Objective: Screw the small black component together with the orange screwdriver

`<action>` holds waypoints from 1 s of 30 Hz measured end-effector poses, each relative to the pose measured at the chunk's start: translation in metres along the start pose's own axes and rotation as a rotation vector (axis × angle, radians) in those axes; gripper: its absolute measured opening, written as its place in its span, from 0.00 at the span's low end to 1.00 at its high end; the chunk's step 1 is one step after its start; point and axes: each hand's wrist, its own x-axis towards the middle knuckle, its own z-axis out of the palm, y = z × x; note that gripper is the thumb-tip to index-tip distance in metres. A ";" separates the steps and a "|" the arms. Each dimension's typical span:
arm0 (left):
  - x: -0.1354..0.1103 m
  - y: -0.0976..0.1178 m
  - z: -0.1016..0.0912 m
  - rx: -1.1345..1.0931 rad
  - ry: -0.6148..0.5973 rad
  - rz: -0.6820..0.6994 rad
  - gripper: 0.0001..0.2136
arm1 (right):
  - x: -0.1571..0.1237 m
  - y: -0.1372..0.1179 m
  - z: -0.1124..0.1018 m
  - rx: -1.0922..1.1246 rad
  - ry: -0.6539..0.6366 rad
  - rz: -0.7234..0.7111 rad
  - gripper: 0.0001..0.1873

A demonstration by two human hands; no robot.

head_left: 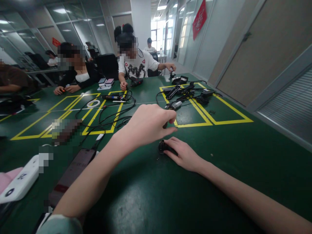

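My right hand (184, 154) rests on the green table (219, 169) with its fingers closed around a small black part (162, 146). Just above it hovers my left hand (148, 123), fingers curled in a pinch on a thin dark tool (165, 124) that points down at the black part. Only a short piece of that tool shows under the fingers.
Yellow-taped boxes hold black cables (114, 113), a silver-tipped tool (174, 105) and dark devices (185, 92). A dark phone (73, 172) and a white device (20, 182) lie at the near left. Two people (136, 65) sit across the table; a grey wall runs along the right.
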 end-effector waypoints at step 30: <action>0.002 -0.009 -0.016 -0.075 -0.131 0.097 0.11 | 0.002 -0.001 -0.001 -0.007 0.001 -0.002 0.14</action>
